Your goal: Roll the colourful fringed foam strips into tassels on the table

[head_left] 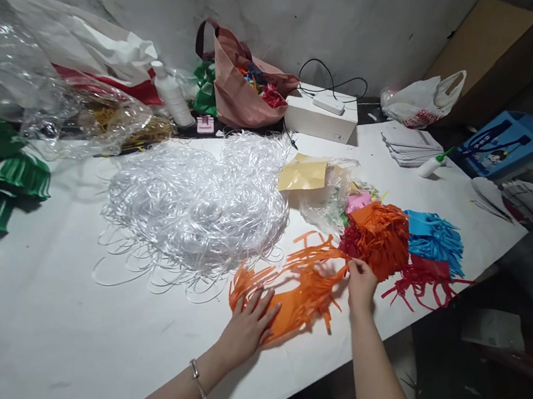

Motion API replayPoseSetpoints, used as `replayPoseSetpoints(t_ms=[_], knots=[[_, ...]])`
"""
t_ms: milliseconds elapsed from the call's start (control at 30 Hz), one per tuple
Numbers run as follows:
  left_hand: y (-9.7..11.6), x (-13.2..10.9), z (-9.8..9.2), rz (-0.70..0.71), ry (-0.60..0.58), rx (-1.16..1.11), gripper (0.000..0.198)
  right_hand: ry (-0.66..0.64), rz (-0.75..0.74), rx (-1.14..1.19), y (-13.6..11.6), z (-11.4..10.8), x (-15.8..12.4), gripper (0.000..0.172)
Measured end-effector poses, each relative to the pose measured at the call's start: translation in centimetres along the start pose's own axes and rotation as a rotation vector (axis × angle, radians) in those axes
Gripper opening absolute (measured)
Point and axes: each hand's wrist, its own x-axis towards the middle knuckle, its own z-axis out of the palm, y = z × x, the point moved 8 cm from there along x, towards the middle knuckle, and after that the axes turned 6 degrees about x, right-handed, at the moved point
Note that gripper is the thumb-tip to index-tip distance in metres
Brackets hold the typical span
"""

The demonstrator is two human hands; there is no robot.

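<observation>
Orange fringed piece [293, 305] is lying on the white tabletop [51, 314], a bit right of center in the lower half of the frame, with its loose strands [313, 255] trailing up and right. The left hand [245, 331] rests on its left side, fingers slightly spread and more laid on it than gripping. The right hand [362, 289] has thumb and forefinger pinched nearly together on the strand ends; can't tell how tight that pinch is, and the other fingers look curled in.

If you're doing this bit, imo the left hand is your anchor: press flat on the solid part, not the fringe, so it doesn't slide. Pinch only a few strands at a time and draw them low and straight, cause this stuff looks thin and I'd guess a hard yank tears or knots it. Also watch your neighbors: the white ribbon heap [194, 208] just left could snag the fringe, and the orange bundle [384, 238] right behind that right hand is the same color, so strands could easily get mixed up.
</observation>
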Motion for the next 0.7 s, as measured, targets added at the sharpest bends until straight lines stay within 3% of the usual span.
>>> replayPoseSetpoints(t_ms=[133,233,367,433,467,533,600,633,700], knots=[[-0.3,0.1,0.5,-0.037,0.035,0.068,0.048,0.28,0.072,0.163,2.4,-5.1,2.4,0.035],[-0.6,0.9,0.8,-0.061,0.061,0.067,0.048,0.491,0.065,0.217,2.9,-10.6,3.5,0.031],[-1.4,2.3,0.5,-0.095,0.081,-0.031,0.045,0.751,-0.038,0.209,0.9,-19.3,3.0,0.026],[-1.6,2.5,-0.8,-0.083,0.118,-0.124,0.04,0.793,-0.13,0.139,-1.7,-22.7,1.7,0.024],[-1.5,2.5,-2.0,-0.07,0.154,-0.189,0.037,0.756,-0.208,0.056,-3.6,-23.7,0.8,0.021],[-1.2,2.0,-5.6,-0.066,0.244,-0.355,0.031,0.456,-0.513,-0.31,-9.4,-22.1,-1.4,0.014],[-0.7,1.3,-10.0,-0.109,0.318,-0.556,0.027,0.0,-0.853,-0.537,-14.4,-17.1,-5.8,0.01],[-0.2,1.0,-12.1,-0.132,0.332,-0.659,0.026,-0.224,-0.949,-0.577,-16.1,-14.5,-8.4,0.015],[1.3,0.8,-15.7,-0.145,0.281,-0.873,0.026,-0.491,-1.048,-0.576,-19.3,-10.4,-13.1,0.029]])
